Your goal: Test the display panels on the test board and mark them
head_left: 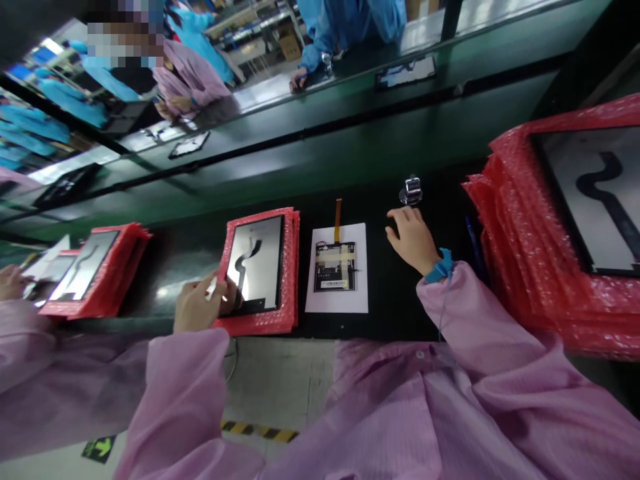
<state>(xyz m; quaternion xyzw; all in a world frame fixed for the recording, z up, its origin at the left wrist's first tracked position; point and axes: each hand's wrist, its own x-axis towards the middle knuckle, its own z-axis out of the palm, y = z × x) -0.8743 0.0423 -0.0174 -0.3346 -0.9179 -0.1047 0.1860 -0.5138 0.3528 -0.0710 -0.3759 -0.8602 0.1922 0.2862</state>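
Observation:
My left hand [200, 303] is closed at the lower left edge of a display panel [265, 260]. A small whitish thing shows between its fingers, too small to name. The panel has a dark ribbon cable on its silvery back and lies on a stack of red bubble-wrap bags [289, 267]. To its right, a dark circuit board [334, 268] with tape strips and an orange flex cable rests on a white sheet [336, 304]. My right hand [414, 241], a blue band at its wrist, holds nothing. Its parted fingers are just short of a small shiny metal object [411, 191].
A taller red bubble-wrap stack [525, 220] with another panel [600, 193] stands at the right, a blue pen [473, 240] beside it. Further left are another wrapped stack [127, 260] and a co-worker's hand [11, 281]. Beyond the dark bench runs a conveyor [320, 157] with people across it.

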